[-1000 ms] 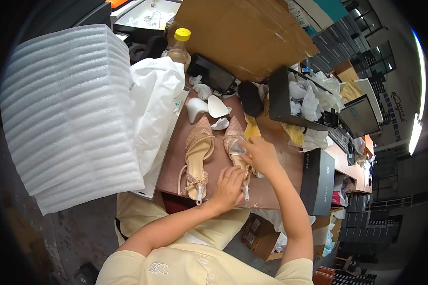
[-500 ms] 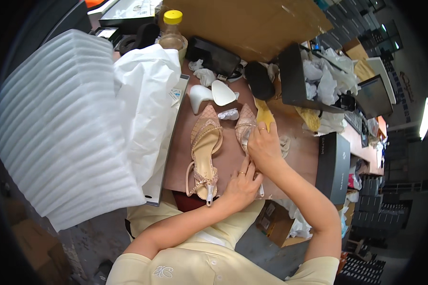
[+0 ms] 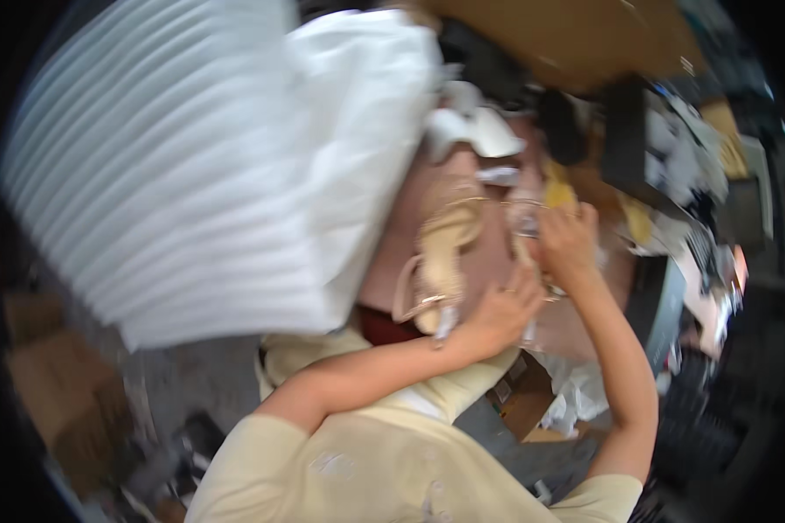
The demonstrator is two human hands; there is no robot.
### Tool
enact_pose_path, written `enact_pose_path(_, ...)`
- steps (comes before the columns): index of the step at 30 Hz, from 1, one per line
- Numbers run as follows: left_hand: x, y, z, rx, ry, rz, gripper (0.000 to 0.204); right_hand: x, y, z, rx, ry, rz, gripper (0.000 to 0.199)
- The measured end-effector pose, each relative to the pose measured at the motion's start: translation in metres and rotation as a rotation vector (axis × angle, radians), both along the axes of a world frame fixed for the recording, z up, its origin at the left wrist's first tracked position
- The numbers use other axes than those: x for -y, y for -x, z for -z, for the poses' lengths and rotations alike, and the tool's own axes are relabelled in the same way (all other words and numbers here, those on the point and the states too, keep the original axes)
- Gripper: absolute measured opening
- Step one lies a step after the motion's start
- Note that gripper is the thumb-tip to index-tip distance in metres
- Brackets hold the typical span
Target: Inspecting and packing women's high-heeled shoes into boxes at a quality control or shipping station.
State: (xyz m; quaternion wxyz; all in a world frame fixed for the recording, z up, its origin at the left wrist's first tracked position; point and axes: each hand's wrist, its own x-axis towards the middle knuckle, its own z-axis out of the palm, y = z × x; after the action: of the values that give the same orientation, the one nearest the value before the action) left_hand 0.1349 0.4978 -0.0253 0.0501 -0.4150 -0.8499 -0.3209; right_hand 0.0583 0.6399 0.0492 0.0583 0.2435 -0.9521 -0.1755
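The sandal under your hands (image 3: pixel 522 251) lies right of the frame's centre on the brownish-pink surface (image 3: pixel 399 228), toe toward the top of the frame. Your right hand (image 3: pixel 569 242) is at its right side, fingers bent, near the clear plastic (image 3: pixel 528 226) in the shoe's front part. Your left hand (image 3: pixel 508 310) is at its heel end, fingers curled over the straps. Motion blur hides the fingertips of both hands: you cannot tell whether either grip is clamped or how far apart its fingers are. The second sandal (image 3: pixel 445 248) lies just left, apart from both grips. Two white curved pieces (image 3: pixel 495 133) lie above the pair, a yellow cloth (image 3: pixel 557 186) at the upper right of your right hand. Ribbed white foam (image 3: pixel 174 183) fills the upper left.
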Motion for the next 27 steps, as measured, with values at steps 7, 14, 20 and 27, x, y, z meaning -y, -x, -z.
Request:
enact_pose_path(7,-0.006,-0.006,0.002,-0.091,-0.037,-0.072,0.043,-0.002,-0.004,0.020,-0.170,-0.177,-0.067,0.035)
enact_pose_path(14,-0.003,-0.005,-0.002,-0.088,-0.047,-0.094,0.056,-0.008,0.005,0.033,-0.288,-0.239,-0.129,0.023)
enact_pose_path(20,-0.004,-0.004,0.001,-0.104,-0.042,-0.087,0.064,-0.011,0.013,0.007,-0.052,-0.003,-0.251,0.023)
enact_pose_path(27,0.003,-0.002,-0.002,-0.135,0.017,-0.046,0.060,0.009,-0.008,-0.011,0.105,-0.126,-0.019,0.028)
